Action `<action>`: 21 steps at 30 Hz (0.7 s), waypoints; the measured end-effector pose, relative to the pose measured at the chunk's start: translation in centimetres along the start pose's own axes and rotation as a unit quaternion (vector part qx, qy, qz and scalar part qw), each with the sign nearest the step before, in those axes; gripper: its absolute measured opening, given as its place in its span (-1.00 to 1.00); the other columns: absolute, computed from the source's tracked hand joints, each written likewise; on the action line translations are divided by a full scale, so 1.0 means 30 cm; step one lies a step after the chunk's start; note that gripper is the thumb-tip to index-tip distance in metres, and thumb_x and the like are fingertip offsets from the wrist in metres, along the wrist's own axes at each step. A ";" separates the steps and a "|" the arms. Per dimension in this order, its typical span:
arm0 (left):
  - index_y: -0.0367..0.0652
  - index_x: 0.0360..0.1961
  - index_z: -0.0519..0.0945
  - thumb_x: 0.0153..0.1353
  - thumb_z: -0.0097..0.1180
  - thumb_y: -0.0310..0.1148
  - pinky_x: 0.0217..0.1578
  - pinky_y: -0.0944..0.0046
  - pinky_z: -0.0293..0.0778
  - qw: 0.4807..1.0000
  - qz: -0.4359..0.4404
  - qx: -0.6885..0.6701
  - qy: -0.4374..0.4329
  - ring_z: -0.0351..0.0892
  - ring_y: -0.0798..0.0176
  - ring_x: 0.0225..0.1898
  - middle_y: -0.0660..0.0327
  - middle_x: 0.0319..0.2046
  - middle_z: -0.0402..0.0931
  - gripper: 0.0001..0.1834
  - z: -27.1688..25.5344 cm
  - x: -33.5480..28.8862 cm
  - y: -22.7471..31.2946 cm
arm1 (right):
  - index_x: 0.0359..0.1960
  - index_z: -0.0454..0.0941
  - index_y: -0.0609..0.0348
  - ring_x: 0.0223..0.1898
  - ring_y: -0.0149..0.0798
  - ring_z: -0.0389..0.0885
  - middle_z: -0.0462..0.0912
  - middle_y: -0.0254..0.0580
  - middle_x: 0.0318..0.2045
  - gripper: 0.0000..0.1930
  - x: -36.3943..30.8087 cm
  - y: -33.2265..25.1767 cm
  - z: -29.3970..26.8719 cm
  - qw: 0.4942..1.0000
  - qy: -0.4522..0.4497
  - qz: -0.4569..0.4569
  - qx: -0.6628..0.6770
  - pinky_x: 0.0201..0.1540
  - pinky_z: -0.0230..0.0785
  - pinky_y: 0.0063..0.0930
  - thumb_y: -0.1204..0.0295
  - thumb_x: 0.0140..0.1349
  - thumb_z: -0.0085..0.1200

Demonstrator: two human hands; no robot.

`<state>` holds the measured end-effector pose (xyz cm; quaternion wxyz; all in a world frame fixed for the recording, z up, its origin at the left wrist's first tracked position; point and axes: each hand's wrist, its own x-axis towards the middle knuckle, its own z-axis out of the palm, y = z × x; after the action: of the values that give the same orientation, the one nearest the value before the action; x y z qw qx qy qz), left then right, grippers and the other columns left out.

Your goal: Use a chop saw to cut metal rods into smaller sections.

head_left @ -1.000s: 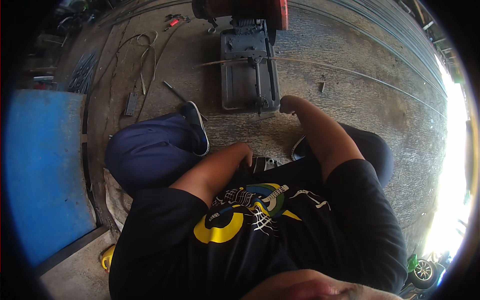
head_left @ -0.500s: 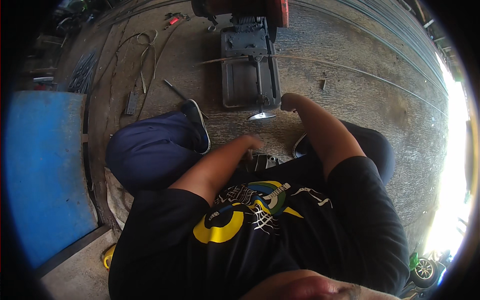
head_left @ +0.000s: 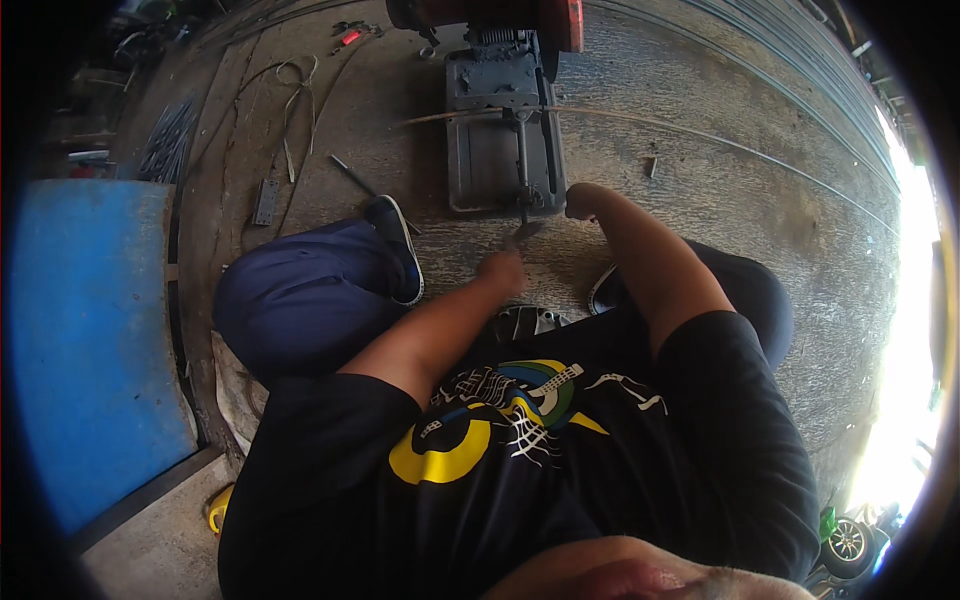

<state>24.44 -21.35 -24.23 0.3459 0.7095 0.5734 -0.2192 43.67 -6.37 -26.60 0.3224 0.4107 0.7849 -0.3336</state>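
Worn wood-look floor (head_left: pixel 665 225), w/ a blue panel (head_left: pixel 95 330) at far L and bright light at R. Cut-off saw's grey base (head_left: pixel 480 170) sits on the floor ahead of the person, red head (head_left: pixel 562 25) at its far end; thin rod (head_left: pixel 430 118) lies across the base, sticking out both sides. Clamp screw (head_left: pixel 522 160) runs down the base to a crank (head_left: pixel 526 232) just past the near edge. Change vs. a sec ago: L hand (head_left: pixel 502 268) is up from the lap to right by the crank, and the crank, a bright plate ½ sec back, now looks dark & blurred, so prob. turning; work is now at the clamp. L grip: blurred, can't tell if closed on crank or only brushing it. R hand (head_left: pixel 581 202) stays by base's near R corner, fingers seemingly curled; can't tell if it holds anything.
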 end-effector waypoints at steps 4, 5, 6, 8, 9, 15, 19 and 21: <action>-0.22 0.19 0.36 0.08 0.08 -0.25 -0.05 0.02 0.49 0.864 -0.124 -0.066 -0.483 0.60 0.04 -0.08 -0.04 -0.12 0.58 -0.39 0.049 0.040 -0.048 | -0.17 0.61 0.31 -0.47 -0.07 0.66 0.64 0.09 -0.35 -0.69 -0.006 0.002 -0.011 0.998 0.021 0.015 0.049 -0.45 0.55 -0.22 0.33 0.16 0.05; -0.21 0.20 0.35 0.10 0.07 -0.24 -0.05 0.02 0.49 0.928 -0.037 0.027 -0.371 0.59 0.02 -0.07 -0.07 -0.11 0.57 -0.39 0.048 0.053 -0.027 | -0.17 0.61 0.31 -0.46 -0.07 0.66 0.64 0.08 -0.34 -0.70 -0.004 0.000 -0.019 1.000 0.011 0.011 0.026 -0.44 0.55 -0.22 0.34 0.16 0.05; -0.20 0.21 0.34 0.10 0.06 -0.24 -0.05 0.02 0.48 0.954 0.037 0.086 -0.283 0.59 0.02 -0.07 -0.08 -0.11 0.56 -0.38 0.044 0.047 -0.012 | -0.17 0.61 0.31 -0.46 -0.07 0.66 0.64 0.08 -0.33 -0.70 -0.007 -0.007 -0.014 1.000 0.005 0.008 0.015 -0.44 0.55 -0.22 0.34 0.16 0.04; -0.18 0.24 0.31 0.12 0.04 -0.22 -0.07 0.00 0.49 0.988 0.113 0.032 -0.104 0.59 -0.01 -0.08 -0.09 -0.12 0.56 -0.37 0.016 0.024 0.027 | -0.18 0.61 0.31 -0.46 -0.07 0.66 0.64 0.07 -0.33 -0.69 -0.011 -0.017 -0.011 1.000 0.007 0.015 0.018 -0.44 0.55 -0.22 0.33 0.15 0.05; -0.16 0.26 0.29 0.13 0.02 -0.21 -0.09 -0.01 0.50 0.982 0.172 -0.049 0.058 0.60 -0.03 -0.10 -0.09 -0.14 0.57 -0.36 -0.006 0.011 0.045 | -0.18 0.61 0.31 -0.46 -0.07 0.66 0.64 0.07 -0.34 -0.69 -0.013 -0.018 -0.011 0.999 0.012 0.021 0.023 -0.44 0.55 -0.22 0.33 0.15 0.05; -0.15 0.29 0.26 0.15 0.01 -0.19 -0.17 -0.03 0.54 0.999 -0.026 0.017 0.024 0.64 -0.05 -0.21 -0.14 -0.16 0.57 -0.34 -0.022 -0.024 0.066 | -0.19 0.61 0.30 -0.45 -0.07 0.67 0.64 0.07 -0.35 -0.68 -0.018 -0.015 -0.017 0.999 0.013 0.020 0.033 -0.44 0.56 -0.23 0.30 0.15 0.06; -0.15 0.30 0.23 0.16 0.02 -0.16 -0.19 -0.03 0.54 0.940 -0.018 -0.146 -0.308 0.65 -0.05 -0.25 -0.22 -0.15 0.55 -0.32 0.063 0.044 0.034 | -0.19 0.62 0.29 -0.45 -0.07 0.67 0.64 0.05 -0.35 -0.69 -0.028 -0.019 -0.011 0.998 0.009 0.044 0.048 -0.43 0.56 -0.23 0.30 0.16 0.05; -0.17 0.28 0.26 0.16 0.02 -0.16 -0.18 -0.01 0.54 0.918 -0.115 -0.089 -0.368 0.64 -0.05 -0.23 -0.21 -0.17 0.56 -0.33 0.100 0.040 0.013 | -0.20 0.62 0.30 -0.45 -0.07 0.67 0.65 0.05 -0.36 -0.69 -0.032 -0.023 -0.007 0.997 0.024 0.041 0.053 -0.43 0.56 -0.23 0.30 0.16 0.05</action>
<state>25.36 -22.82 -26.97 0.5669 0.4742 0.5001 -0.4513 43.47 -6.92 -25.54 0.2946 0.4667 0.7564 -0.3511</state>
